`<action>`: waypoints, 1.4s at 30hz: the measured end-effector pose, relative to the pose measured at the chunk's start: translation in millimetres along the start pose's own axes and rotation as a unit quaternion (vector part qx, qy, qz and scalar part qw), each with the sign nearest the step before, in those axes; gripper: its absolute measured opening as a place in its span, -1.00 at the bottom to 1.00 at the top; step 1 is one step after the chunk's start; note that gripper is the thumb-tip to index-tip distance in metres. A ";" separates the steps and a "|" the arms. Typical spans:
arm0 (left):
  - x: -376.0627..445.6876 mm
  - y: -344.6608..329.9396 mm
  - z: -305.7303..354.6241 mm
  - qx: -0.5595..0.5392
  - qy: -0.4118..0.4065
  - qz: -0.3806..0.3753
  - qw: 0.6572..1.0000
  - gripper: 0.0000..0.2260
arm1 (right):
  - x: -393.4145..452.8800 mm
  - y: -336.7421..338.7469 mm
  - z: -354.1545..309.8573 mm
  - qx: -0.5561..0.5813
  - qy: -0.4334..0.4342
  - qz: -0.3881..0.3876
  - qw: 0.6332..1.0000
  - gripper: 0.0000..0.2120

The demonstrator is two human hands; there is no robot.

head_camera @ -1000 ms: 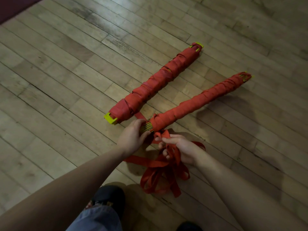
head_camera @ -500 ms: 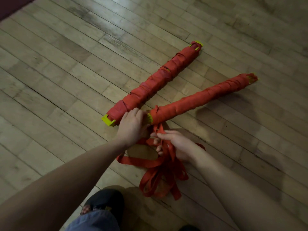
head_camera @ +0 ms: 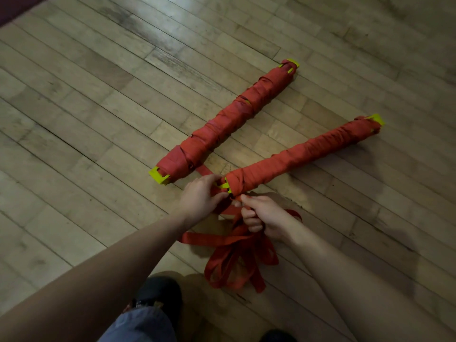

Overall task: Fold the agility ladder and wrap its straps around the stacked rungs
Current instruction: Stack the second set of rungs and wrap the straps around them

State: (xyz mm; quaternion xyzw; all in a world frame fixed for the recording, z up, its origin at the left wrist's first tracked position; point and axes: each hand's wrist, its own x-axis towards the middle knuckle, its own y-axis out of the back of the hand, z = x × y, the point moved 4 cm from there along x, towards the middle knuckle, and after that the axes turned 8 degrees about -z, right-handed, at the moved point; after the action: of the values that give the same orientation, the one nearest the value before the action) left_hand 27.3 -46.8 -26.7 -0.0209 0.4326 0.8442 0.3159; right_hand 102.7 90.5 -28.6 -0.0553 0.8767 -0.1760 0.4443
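Two strap-wrapped rung bundles on the wooden floor, both hands at the nearer one's end.

The right bundle runs from centre toward 2 o'clock, with the left bundle beside it, apart. The left hand curls its fingers onto the right bundle's yellow end. At 4 o'clock of that end, the right hand has its fingers clamped on the loose straps, which pile toward 6 o'clock.

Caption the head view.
Left hand steadies right strap-wrapped rung bundle; right hand grips loose red straps.
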 end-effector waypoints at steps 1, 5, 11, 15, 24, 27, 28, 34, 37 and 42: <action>0.2 1.6 1.0 0.001 0.001 0.007 1.000 -0.59 | 1.6 0.7 -0.7 -0.010 0.011 0.008 1.000 -0.73; -1.2 2.8 3.5 0.025 -0.008 0.042 0.999 -0.65 | 0.4 -3.6 -3.6 -0.057 0.044 0.014 0.997 -0.71; 14.1 29.3 1.4 0.053 -0.022 0.105 0.993 -0.66 | -3.8 -15.2 -20.5 -0.044 0.094 -0.025 0.994 -0.70; 21.8 36.2 4.4 0.100 -0.048 0.110 0.988 -0.66 | -3.4 -16.3 -30.6 -0.034 0.099 -0.034 0.994 -0.70; 15.4 25.2 0.9 0.109 -0.081 0.043 0.990 -0.68 | 6.8 -21.6 -28.3 0.015 0.073 -0.023 0.997 -0.73; 11.2 18.7 -5.5 0.052 -0.097 0.007 0.994 -0.68 | 2.4 -16.7 -17.5 0.027 0.032 -0.026 0.999 -0.70; 9.4 18.8 -6.4 0.052 -0.109 -0.001 0.993 -0.70 | 1.3 -15.1 -16.5 0.037 0.018 -0.029 0.999 -0.68; -17.2 6.4 -2.3 0.074 -0.195 -0.019 0.978 -0.70 | -7.1 -15.2 -5.1 0.040 -0.055 -0.047 0.997 -0.63; -22.4 -0.8 4.1 -0.004 -0.127 0.017 0.992 -0.77 | -13.4 -16.4 5.1 0.049 -0.070 -0.062 0.994 -0.70; -17.5 -4.8 -1.0 0.028 -0.073 0.001 0.997 -0.68 | -19.9 -13.2 2.4 0.077 -0.060 -0.096 0.991 -0.62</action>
State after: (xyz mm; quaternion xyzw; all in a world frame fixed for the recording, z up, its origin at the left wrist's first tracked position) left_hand 43.8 -54.5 -25.4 0.0498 0.4314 0.8314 0.3466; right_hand 115.7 82.6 -10.1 -0.1151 0.8229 -0.2817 0.4798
